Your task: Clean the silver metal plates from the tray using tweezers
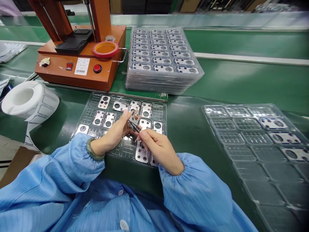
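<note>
My left hand [117, 130] is closed around a small silvery metal plate [134, 118], tilted up above a clear plastic tray [129, 147]. The fingers of my right hand [160, 146] are pinched at the near end of a slim dark metal piece [134, 127] lying against the plate. Whether this is a separate tool or part of the plate, I cannot tell. Below my hands, the tray carries several similar plates with round holes, such as one metal plate [146, 110] at its far side. My hands hide part of the tray's middle.
An orange press [72, 72] stands at the back left, a red tape roll [105, 49] on it. Beside it rises a stack of filled trays [161, 80]. A label roll [31, 100] sits at left. At right, another clear tray [256, 153] holds a few plates.
</note>
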### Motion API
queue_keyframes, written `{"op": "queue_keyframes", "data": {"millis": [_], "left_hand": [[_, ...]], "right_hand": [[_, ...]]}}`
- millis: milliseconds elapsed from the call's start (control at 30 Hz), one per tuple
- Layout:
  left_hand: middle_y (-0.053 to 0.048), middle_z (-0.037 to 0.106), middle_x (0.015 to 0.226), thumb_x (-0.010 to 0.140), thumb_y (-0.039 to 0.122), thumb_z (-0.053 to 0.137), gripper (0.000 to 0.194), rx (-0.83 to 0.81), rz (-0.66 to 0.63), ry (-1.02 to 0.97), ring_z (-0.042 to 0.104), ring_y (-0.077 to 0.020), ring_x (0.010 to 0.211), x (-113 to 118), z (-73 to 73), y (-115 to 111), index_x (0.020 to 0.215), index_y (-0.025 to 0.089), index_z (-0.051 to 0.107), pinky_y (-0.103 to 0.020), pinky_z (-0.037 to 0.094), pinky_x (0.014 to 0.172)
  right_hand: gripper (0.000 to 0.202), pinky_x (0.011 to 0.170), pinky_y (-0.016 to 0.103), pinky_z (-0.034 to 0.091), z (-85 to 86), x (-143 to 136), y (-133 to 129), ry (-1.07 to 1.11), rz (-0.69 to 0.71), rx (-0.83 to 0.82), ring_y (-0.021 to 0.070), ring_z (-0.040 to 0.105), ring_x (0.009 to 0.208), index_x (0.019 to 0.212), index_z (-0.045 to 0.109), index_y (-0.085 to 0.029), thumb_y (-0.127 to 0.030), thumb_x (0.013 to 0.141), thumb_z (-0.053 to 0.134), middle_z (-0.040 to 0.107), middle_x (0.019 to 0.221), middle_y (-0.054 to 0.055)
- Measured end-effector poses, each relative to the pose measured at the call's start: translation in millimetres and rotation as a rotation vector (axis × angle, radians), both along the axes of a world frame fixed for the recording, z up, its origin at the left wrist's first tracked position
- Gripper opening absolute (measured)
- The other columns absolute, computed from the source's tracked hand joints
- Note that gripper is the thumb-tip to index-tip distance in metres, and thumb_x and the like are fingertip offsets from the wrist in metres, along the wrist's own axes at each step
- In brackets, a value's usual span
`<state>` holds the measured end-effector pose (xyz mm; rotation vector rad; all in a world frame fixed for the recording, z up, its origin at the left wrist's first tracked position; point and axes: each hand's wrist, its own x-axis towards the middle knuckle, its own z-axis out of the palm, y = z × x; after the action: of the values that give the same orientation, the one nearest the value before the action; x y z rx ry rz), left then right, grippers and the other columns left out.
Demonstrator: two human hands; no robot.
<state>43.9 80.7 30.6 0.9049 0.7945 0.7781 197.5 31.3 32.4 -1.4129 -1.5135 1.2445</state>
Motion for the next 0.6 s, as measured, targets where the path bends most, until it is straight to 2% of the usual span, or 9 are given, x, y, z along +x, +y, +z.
{"op": "queue_keyframes", "data": {"millis": [100, 167, 200, 267, 333, 467, 600], "left_hand": [[-0.008, 0.027, 0.153, 0.086, 0.062, 0.046, 0.068, 0.295, -0.018, 0.076, 0.053, -0.0235, 0.117, -2, -7.1, -2, 0.146, 0.035, 0.028, -0.039, 0.044, 0.095], [-0.004, 0.016, 0.157, 0.083, 0.052, 0.059, 0.072, 0.494, -0.04, 0.181, 0.047, -0.026, 0.126, -4, -12.0, -2, 0.145, 0.041, 0.025, -0.042, 0.041, 0.101], [-0.004, 0.015, 0.157, 0.083, 0.047, 0.062, 0.071, 0.572, -0.041, 0.239, 0.044, -0.0267, 0.128, -5, -13.7, -3, 0.144, 0.042, 0.028, -0.043, 0.04, 0.102], [-0.004, 0.024, 0.154, 0.085, 0.042, 0.061, 0.062, 0.66, -0.032, 0.327, 0.043, -0.0269, 0.129, -6, -14.8, -3, 0.141, 0.038, 0.035, -0.044, 0.038, 0.104], [-0.007, 0.036, 0.148, 0.087, 0.042, 0.058, 0.054, 0.665, -0.053, 0.335, 0.044, -0.0267, 0.129, -6, -12.9, -3, 0.138, 0.033, 0.04, -0.045, 0.037, 0.106], [-0.009, 0.047, 0.137, 0.09, 0.044, 0.053, 0.05, 0.578, -0.15, 0.19, 0.046, -0.0261, 0.129, -5, -5.9, -5, 0.135, 0.028, 0.041, -0.043, 0.039, 0.106], [-0.01, 0.055, 0.127, 0.09, 0.048, 0.051, 0.048, 0.531, -0.194, 0.086, 0.052, -0.0255, 0.123, -3, -3.4, -7, 0.132, 0.026, 0.043, -0.044, 0.04, 0.105]], "right_hand": [[0.046, 0.05, 0.025, 0.034, 0.9, 2, 1, 0.074, -0.05, -0.024, 0.0109, 0.04, 0.047, 0.069, 0.059, -0.019, -0.058, 0.089, 0.045, 0.043, 0.048, -0.005], [0.049, 0.048, 0.025, 0.033, 0.6, 3, 1, 0.103, -0.067, -0.014, 0.0102, 0.038, 0.047, 0.063, 0.053, -0.02, -0.061, 0.088, 0.045, 0.043, 0.048, -0.005], [0.05, 0.048, 0.025, 0.032, 0.3, 3, 1, 0.107, -0.074, -0.005, 0.01, 0.038, 0.047, 0.061, 0.05, -0.02, -0.061, 0.088, 0.046, 0.043, 0.049, -0.005], [0.05, 0.048, 0.025, 0.032, -0.3, 3, 1, 0.115, -0.091, 0.002, 0.0099, 0.037, 0.049, 0.06, 0.048, -0.02, -0.062, 0.088, 0.047, 0.043, 0.051, -0.005], [0.049, 0.049, 0.025, 0.032, -0.9, 2, 0, 0.137, -0.104, -0.003, 0.0098, 0.038, 0.049, 0.063, 0.051, -0.019, -0.061, 0.088, 0.047, 0.043, 0.051, -0.005], [0.049, 0.048, 0.024, 0.032, -3.3, -2, -1, 0.221, -0.112, -0.021, 0.009, 0.037, 0.045, 0.064, 0.053, -0.019, -0.061, 0.088, 0.046, 0.042, 0.046, -0.006], [0.052, 0.046, 0.023, 0.031, -7.0, -4, -3, 0.323, -0.099, -0.054, 0.0081, 0.036, 0.041, 0.065, 0.055, -0.018, -0.063, 0.089, 0.044, 0.043, 0.041, -0.007]]}}
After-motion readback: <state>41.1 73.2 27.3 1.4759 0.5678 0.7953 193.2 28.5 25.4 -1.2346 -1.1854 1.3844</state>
